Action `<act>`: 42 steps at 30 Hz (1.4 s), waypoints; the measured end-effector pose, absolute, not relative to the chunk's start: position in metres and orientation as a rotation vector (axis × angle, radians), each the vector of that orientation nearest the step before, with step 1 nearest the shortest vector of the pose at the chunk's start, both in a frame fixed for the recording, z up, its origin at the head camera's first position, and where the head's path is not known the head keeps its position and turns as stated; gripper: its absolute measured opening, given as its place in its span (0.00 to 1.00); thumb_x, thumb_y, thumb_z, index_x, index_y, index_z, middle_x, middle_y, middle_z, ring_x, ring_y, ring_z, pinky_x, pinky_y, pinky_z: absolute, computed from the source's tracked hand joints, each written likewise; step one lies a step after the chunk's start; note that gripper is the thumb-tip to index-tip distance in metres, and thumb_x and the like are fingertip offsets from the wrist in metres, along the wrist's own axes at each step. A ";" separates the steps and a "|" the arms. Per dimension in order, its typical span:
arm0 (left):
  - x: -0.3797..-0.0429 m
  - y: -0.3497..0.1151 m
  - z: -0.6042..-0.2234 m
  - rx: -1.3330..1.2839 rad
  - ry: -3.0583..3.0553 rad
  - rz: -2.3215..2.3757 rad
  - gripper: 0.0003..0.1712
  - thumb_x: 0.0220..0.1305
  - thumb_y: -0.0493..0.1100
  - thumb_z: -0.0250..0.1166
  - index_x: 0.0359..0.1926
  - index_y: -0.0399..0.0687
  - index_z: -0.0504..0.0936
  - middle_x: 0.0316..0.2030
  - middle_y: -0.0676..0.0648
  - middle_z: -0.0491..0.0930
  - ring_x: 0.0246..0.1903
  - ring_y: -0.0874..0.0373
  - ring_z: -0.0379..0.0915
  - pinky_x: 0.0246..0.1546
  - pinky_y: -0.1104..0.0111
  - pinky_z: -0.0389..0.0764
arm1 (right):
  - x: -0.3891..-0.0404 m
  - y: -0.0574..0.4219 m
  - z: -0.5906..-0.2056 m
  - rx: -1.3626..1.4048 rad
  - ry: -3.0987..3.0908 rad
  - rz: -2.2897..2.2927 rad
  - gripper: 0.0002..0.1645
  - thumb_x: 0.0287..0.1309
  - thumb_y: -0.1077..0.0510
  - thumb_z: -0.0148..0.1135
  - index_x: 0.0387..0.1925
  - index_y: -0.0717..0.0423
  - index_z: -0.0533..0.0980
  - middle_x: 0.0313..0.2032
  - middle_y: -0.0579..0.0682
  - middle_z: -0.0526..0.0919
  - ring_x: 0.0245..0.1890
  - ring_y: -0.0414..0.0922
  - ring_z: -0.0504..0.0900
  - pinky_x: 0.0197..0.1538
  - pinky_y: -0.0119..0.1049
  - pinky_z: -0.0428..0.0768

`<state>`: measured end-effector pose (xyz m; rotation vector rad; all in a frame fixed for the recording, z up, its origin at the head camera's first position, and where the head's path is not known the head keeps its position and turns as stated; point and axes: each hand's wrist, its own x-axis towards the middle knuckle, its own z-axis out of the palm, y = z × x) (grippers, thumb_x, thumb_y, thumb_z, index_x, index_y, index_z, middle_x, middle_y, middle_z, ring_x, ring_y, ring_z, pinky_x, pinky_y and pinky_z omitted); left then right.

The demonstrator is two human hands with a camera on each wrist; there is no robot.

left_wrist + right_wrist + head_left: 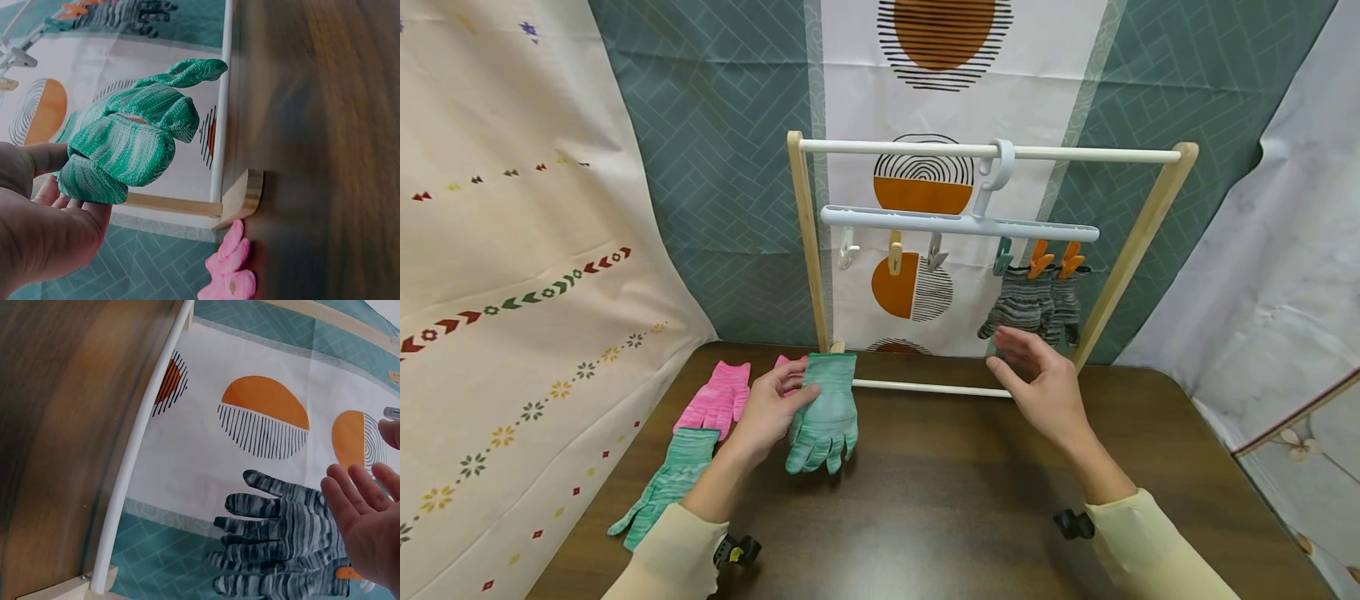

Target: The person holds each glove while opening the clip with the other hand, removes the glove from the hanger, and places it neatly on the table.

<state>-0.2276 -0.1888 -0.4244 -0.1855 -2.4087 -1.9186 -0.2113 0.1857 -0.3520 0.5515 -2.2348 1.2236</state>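
Note:
A green knit glove dangles fingers-down from my left hand, which pinches it near the cuff between thumb and fingers. My right hand is raised in front of the rack with fingers extended, holding nothing. Just behind it, grey-black striped gloves hang from orange clips on the pale blue hanger. In the right wrist view the striped gloves show beside the open palm. Farther left on the hanger are a white clip, a yellow clip and a grey clip.
A wooden rack with a white top bar carries the hanger. At the table's left lie a pink glove and another green glove; a second pink piece is partly hidden behind my left hand. A teal clip hangs beside the orange ones.

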 end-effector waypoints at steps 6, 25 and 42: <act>-0.224 -0.201 -0.430 -0.178 -2.404 -1.981 0.31 0.63 0.44 0.66 0.64 0.42 0.68 0.54 0.40 0.76 0.53 0.49 0.71 0.38 0.73 0.77 | -0.210 0.189 -0.354 0.541 -2.229 1.237 0.26 0.56 0.63 0.67 0.58 0.54 0.74 0.49 0.54 0.82 0.49 0.53 0.81 0.50 0.48 0.77; -0.202 -0.239 -0.454 -0.083 -2.658 -1.868 0.34 0.64 0.42 0.64 0.67 0.38 0.64 0.59 0.35 0.73 0.60 0.43 0.65 0.56 0.52 0.70 | -0.230 0.216 -0.388 0.484 -2.263 1.229 0.28 0.57 0.51 0.68 0.60 0.40 0.73 0.52 0.44 0.81 0.50 0.42 0.80 0.51 0.39 0.78; -0.191 -0.255 -0.470 -0.095 -2.839 -1.458 0.27 0.61 0.39 0.67 0.61 0.40 0.72 0.54 0.36 0.75 0.56 0.40 0.69 0.50 0.49 0.74 | -0.202 0.215 -0.355 0.448 -2.203 1.242 0.26 0.56 0.66 0.67 0.58 0.60 0.74 0.50 0.58 0.81 0.49 0.55 0.80 0.51 0.34 0.77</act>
